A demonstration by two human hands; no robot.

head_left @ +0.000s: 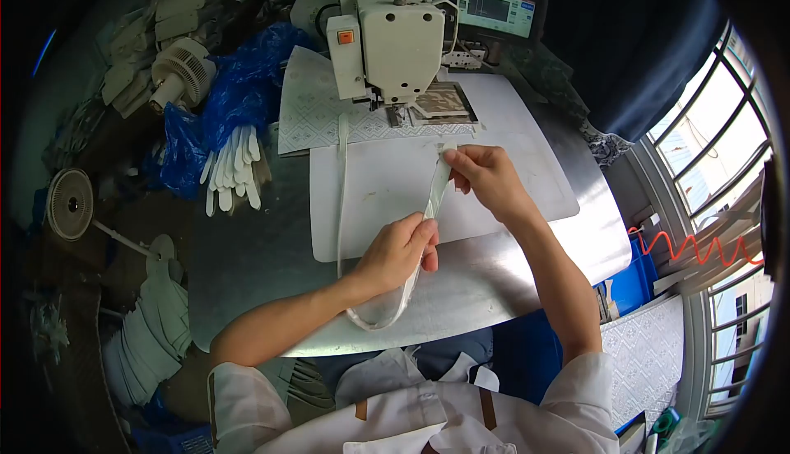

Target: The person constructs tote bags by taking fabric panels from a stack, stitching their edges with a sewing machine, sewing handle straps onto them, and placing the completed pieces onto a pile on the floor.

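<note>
A long white fabric strip [342,199] loops over the metal table, its far end lying near the sewing machine [403,51]. My left hand [399,250] is closed around the strip at mid-length, over the table's front part. Further up and to the right, my right hand [485,176] pinches the strip's other end between thumb and fingers. Between the two hands the strip runs straight and slanted. Under it lies a white sheet [527,182], and a patterned fabric piece [309,108] reaches up to the machine's needle area.
Blue plastic [251,83] and a bundle of white strips [234,170] are at the table's left. A lit monitor [494,9] stands behind the machine. Two fans, one small [70,204], are on the left. A blue bin [629,285] sits right, near a red coiled cord [699,250].
</note>
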